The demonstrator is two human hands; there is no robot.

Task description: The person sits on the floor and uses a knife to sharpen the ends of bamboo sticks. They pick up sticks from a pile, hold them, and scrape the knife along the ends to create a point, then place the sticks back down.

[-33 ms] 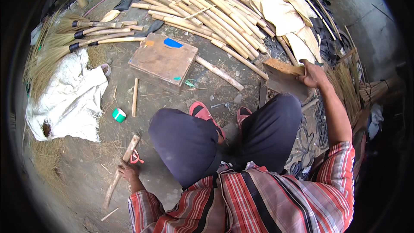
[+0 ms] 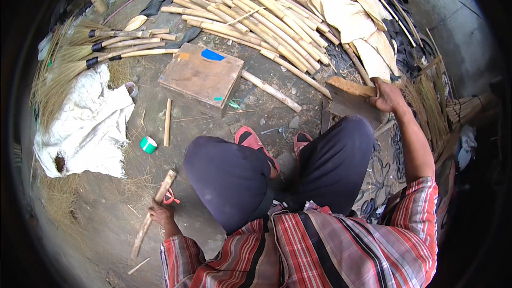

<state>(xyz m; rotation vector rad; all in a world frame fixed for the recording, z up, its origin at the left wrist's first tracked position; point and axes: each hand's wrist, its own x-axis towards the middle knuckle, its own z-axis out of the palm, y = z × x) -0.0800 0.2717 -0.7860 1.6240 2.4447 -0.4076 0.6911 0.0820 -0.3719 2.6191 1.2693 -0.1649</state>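
Note:
At the lower left, my left hand (image 2: 161,213) is closed around a short bamboo stick (image 2: 166,184), which slants over the ground. Beside that stick lies a small red looped thing (image 2: 170,197); its kind is not clear. Over at the right, my right hand (image 2: 388,96) grips the end of a thick wooden board (image 2: 349,86) with a pale, rough upper edge and a darker face. The board stands tilted beside my right knee, and its lower part is partly hidden by my knee.
A brown wooden box (image 2: 200,72) sits ahead of my knees. Behind it spreads a pile of bamboo sticks (image 2: 266,16). Grass brooms (image 2: 80,48) and a white sack (image 2: 90,128) lie on the left, near a green tape roll (image 2: 148,144). Pale cloths (image 2: 346,16) cover the pile's right end.
My left hand and the bamboo stick have shifted very slightly to the right. The right hand keeps its hold on the board.

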